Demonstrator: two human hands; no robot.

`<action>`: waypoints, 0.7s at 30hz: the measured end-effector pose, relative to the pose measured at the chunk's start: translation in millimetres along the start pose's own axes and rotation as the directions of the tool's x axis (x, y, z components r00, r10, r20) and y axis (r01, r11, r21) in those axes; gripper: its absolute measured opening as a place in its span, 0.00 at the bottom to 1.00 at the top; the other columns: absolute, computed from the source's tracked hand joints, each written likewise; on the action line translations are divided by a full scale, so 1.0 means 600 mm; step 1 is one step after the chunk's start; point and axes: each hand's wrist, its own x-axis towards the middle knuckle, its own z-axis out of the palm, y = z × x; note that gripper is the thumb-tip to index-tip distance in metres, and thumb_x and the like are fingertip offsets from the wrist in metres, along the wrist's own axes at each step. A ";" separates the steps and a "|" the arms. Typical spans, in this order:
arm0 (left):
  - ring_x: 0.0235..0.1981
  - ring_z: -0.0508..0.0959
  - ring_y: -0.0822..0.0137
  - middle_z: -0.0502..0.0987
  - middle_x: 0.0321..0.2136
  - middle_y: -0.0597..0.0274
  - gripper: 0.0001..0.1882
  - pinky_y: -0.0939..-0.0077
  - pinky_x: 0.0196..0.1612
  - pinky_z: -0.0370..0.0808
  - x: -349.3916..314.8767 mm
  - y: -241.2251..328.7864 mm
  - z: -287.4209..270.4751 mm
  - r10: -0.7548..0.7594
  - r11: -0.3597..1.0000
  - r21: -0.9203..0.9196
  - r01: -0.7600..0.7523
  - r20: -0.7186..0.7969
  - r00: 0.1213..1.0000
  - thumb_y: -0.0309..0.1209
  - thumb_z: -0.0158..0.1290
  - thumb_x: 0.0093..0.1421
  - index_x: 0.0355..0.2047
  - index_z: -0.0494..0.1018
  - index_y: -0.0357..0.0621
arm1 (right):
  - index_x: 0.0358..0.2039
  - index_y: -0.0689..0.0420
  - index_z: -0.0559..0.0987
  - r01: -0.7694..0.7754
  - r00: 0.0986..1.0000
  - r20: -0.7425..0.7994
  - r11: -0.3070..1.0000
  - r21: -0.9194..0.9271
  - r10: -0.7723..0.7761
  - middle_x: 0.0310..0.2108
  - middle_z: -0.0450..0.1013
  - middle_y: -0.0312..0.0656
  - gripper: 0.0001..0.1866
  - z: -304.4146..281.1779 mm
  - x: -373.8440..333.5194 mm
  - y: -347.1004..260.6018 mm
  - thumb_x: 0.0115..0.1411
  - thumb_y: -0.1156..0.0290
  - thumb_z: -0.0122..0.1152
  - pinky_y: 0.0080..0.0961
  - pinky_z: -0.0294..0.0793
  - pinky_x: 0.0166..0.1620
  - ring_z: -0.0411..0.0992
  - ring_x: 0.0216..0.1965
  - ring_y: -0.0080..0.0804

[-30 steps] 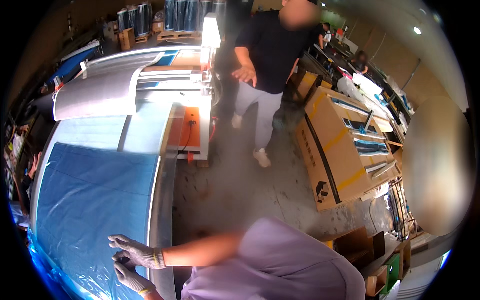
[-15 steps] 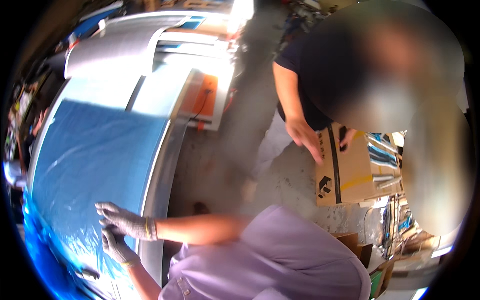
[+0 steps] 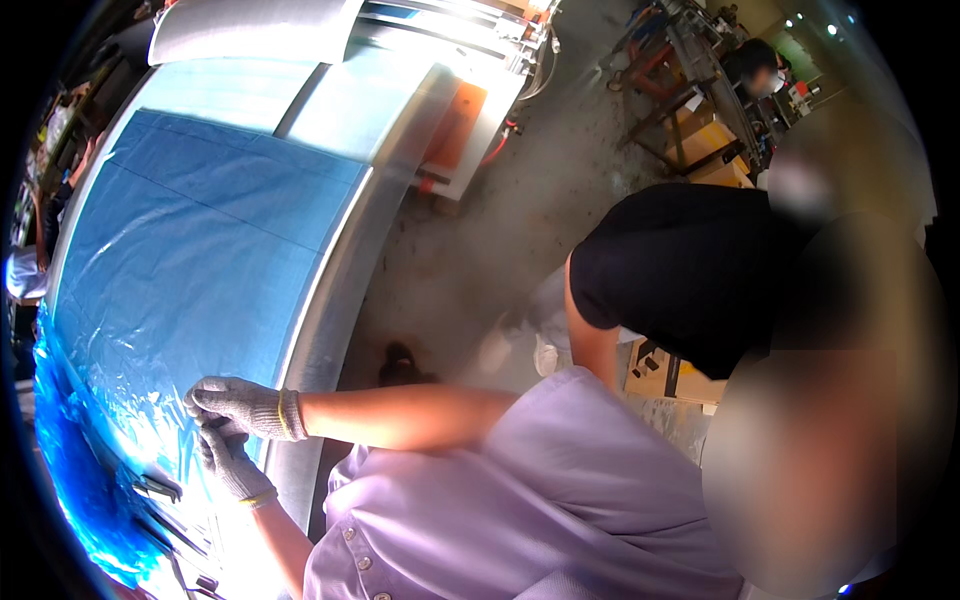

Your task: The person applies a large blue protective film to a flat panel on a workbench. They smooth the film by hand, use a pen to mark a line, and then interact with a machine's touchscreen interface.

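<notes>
Both my hands wear grey knitted gloves and meet over the near part of a blue film-covered sheet [image 3: 200,240]. My right hand [image 3: 245,405] is closed, its fingers curled and pinched together. Just below it, my left hand [image 3: 232,465] is closed too, fingertips up against the right hand's. What lies between the fingers, if anything, is too small to make out. Shiny, wrinkled film spreads around the fingertips, under strong glare. Crumpled bright blue film [image 3: 75,480] bunches along the left edge. Dark slender tools [image 3: 160,490] lie close to my left hand.
A curled silvery sheet [image 3: 255,28] rests at the table's far end. A metal edge [image 3: 345,270] runs along the table's right side. A co-worker in a black shirt [image 3: 690,265] bends over a cardboard box [image 3: 650,370] at right. Another person is farther back.
The view has shifted, so the table's far end sits higher. My fingers have drawn closer together. The co-worker has bent over, now covering most of the box.
</notes>
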 end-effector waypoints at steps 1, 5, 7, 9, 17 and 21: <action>0.35 0.74 0.71 0.75 0.37 0.60 0.16 0.79 0.38 0.71 -0.002 0.003 0.004 -0.014 1.000 0.010 0.014 -0.008 1.000 0.37 0.45 0.65 0.45 0.70 0.37 | 0.40 0.57 0.70 -0.005 1.000 -0.008 1.000 -0.008 0.005 0.34 0.63 0.35 0.18 -0.003 0.002 0.001 0.61 0.55 0.54 0.25 0.71 0.44 0.63 0.37 0.23; 0.35 0.74 0.72 0.75 0.37 0.60 0.17 0.80 0.37 0.71 -0.001 0.002 0.007 -0.037 0.999 0.026 0.037 -0.025 0.999 0.38 0.45 0.65 0.46 0.70 0.37 | 0.34 0.55 0.70 0.031 0.997 -0.074 0.998 -0.056 -0.035 0.29 0.64 0.35 0.14 -0.016 0.017 0.018 0.61 0.57 0.55 0.27 0.72 0.37 0.65 0.31 0.24; 0.34 0.74 0.72 0.75 0.36 0.61 0.17 0.81 0.36 0.70 0.001 -0.002 0.005 -0.035 0.999 0.033 0.035 -0.018 0.999 0.38 0.45 0.65 0.46 0.70 0.37 | 0.34 0.55 0.70 0.034 0.996 -0.082 0.995 -0.099 -0.042 0.28 0.64 0.34 0.13 -0.019 0.019 0.020 0.61 0.57 0.55 0.26 0.72 0.36 0.65 0.30 0.24; 0.33 0.74 0.73 0.75 0.36 0.61 0.17 0.81 0.35 0.69 0.005 -0.006 0.000 -0.033 0.999 0.025 0.033 0.001 0.999 0.39 0.45 0.66 0.46 0.70 0.38 | 0.34 0.55 0.70 0.026 0.995 -0.098 0.997 -0.078 -0.034 0.28 0.64 0.34 0.13 -0.019 0.017 0.017 0.61 0.58 0.55 0.26 0.72 0.36 0.65 0.30 0.23; 0.32 0.74 0.73 0.75 0.35 0.61 0.18 0.81 0.35 0.69 -0.001 0.007 0.022 -0.048 0.998 0.037 0.048 -0.001 0.999 0.39 0.44 0.66 0.47 0.69 0.38 | 0.36 0.56 0.71 0.022 0.992 -0.118 0.994 -0.104 -0.035 0.31 0.65 0.34 0.13 -0.017 0.011 0.010 0.61 0.59 0.54 0.25 0.71 0.40 0.65 0.33 0.23; 0.33 0.74 0.73 0.75 0.35 0.61 0.19 0.80 0.36 0.69 0.001 0.005 0.015 -0.039 0.998 0.053 0.039 0.011 0.999 0.40 0.43 0.66 0.47 0.69 0.38 | 0.42 0.57 0.72 -0.007 0.995 -0.102 0.994 -0.109 -0.004 0.36 0.68 0.34 0.15 -0.015 0.004 0.006 0.61 0.60 0.54 0.22 0.70 0.47 0.66 0.40 0.22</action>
